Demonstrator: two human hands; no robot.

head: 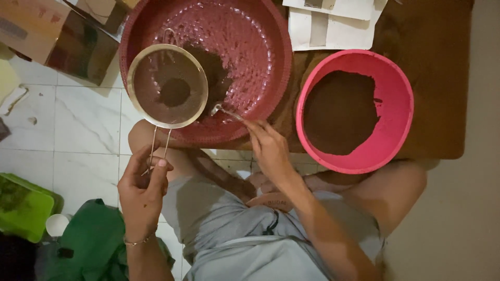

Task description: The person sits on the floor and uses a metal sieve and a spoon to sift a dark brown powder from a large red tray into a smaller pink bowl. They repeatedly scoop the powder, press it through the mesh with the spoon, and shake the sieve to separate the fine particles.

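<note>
My left hand [141,183] grips the wire handle of a round metal sieve [167,86], held over the left rim of a large dark-red basin [245,47]. A small clump of brown powder sits in the sieve's mesh. A dark pile of the same powder lies in the basin under and beside the sieve. My right hand [268,148] holds a metal spoon [223,110] whose bowl sits at the sieve's right edge, over the basin. A pink bowl [396,99] of brown powder stands to the right of the basin.
Both bowls rest on a low brown wooden board [437,47] above my bent knees. White paper packets [333,21] lie at the board's far side. Cardboard boxes [57,31] sit top left, with a green container [23,208], a white cup [56,225] and green cloth [94,239] bottom left.
</note>
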